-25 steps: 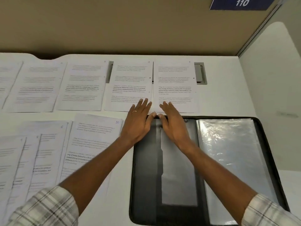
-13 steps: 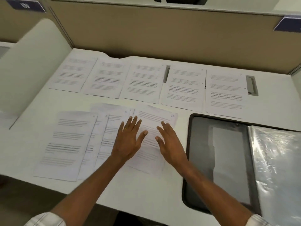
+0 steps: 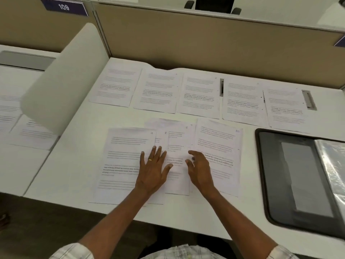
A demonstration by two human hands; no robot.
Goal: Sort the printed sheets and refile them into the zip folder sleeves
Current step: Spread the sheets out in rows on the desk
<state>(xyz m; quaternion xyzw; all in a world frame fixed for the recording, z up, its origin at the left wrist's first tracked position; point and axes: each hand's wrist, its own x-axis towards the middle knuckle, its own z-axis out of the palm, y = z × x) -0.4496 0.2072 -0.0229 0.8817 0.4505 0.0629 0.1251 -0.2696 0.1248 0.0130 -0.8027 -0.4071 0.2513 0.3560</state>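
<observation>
Beige cubicle partitions back a white tabletop (image 3: 74,174), and both hands are on the near cluster of paper. Left hand (image 3: 153,171) lies flat with fingers spread, pressing where the leftmost near sheet (image 3: 121,161) overlaps its neighbours. Right hand (image 3: 200,171) sits just beside it, fingers loosely bent over the middle sheets (image 3: 177,144), gripping nothing I can make out.

These middle sheets are fanned one over another, so a sideways push would likely drag several together and scramble the order. Each carries a small handwritten mark in its top corner. Some of these sit close to an overlapping edge, and a covered mark invites a misread. The leftmost sheet's lower edge lies close to the tabletop's front edge, so a pull toward the body could tip it off.

A right-hand near sheet (image 3: 220,146) lies between the cluster and the open zip folder (image 3: 270,174), whose clear sleeves (image 3: 332,165) are well apart from both hands. Beyond, a far row of sheets (image 3: 201,94) lies edge to edge, and a reaching forearm could shift it
</observation>
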